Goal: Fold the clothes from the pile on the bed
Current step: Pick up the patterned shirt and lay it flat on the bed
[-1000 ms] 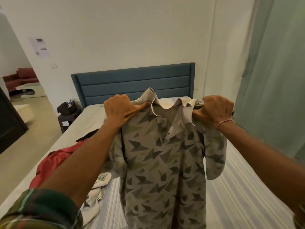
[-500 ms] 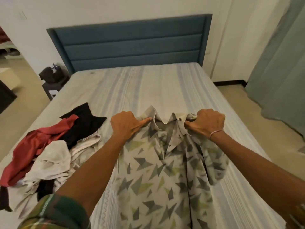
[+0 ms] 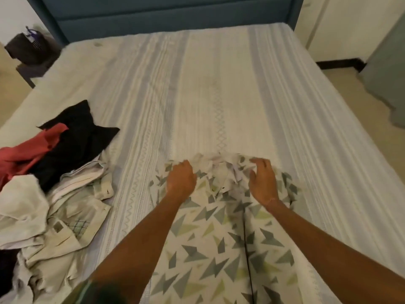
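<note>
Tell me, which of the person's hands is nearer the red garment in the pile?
The left hand. It rests on the patterned shirt on the side toward the red garment; the right hand is over the shirt's far shoulder, farther away.

No words, numbers or signs can be read anywhere here; the clothes show only shapes and stripes.

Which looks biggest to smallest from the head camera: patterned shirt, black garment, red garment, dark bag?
1. patterned shirt, though nearest the camera
2. black garment
3. red garment, partly cut off, so unsure
4. dark bag, farthest away
</note>
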`<state>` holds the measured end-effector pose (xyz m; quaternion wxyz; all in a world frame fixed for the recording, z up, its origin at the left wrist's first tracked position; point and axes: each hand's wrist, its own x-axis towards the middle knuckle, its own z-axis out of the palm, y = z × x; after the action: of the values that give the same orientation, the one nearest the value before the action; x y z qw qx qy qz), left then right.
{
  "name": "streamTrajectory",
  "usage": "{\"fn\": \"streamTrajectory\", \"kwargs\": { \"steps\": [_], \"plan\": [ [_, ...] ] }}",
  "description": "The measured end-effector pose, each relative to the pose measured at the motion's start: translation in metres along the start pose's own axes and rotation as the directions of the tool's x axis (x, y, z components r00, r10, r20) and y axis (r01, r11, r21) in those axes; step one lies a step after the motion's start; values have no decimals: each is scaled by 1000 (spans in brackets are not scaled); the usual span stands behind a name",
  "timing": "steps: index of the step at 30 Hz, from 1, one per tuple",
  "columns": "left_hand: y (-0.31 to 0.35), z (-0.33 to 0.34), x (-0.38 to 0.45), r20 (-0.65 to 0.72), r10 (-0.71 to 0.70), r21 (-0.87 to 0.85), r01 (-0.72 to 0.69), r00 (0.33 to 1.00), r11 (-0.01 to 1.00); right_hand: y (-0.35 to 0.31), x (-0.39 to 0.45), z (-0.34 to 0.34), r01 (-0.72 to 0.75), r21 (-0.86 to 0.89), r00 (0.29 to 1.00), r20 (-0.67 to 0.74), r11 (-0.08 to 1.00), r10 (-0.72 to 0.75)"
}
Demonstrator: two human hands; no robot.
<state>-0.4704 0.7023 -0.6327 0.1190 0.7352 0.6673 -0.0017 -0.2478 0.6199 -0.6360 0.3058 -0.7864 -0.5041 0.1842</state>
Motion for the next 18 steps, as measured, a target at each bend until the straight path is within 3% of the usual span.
{"fn": "streamTrajectory", "kwargs": {
  "steps": [2, 5, 9, 12, 18],
  "plan": [
    [3, 36, -17, 158, -14, -224, 49, 987, 973, 16, -26, 27, -58, 103, 996, 75, 993, 50],
    [11, 76, -33, 270, 3, -403, 110, 963, 908, 32, -52, 59, -213, 188, 955, 247, 959, 163],
    [23, 99, -32, 220, 28, -483, 84, 975, 872, 30, -49, 90, -423, 300, 886, 334, 855, 321],
    [26, 108, -20, 148, -75, -484, 138, 986, 864, 23, -33, 115, -553, 385, 829, 341, 739, 442],
    [22, 130, -4, 80, -114, -441, 138, 990, 887, 21, -23, 144, -618, 578, 776, 339, 533, 532]
  ]
}}
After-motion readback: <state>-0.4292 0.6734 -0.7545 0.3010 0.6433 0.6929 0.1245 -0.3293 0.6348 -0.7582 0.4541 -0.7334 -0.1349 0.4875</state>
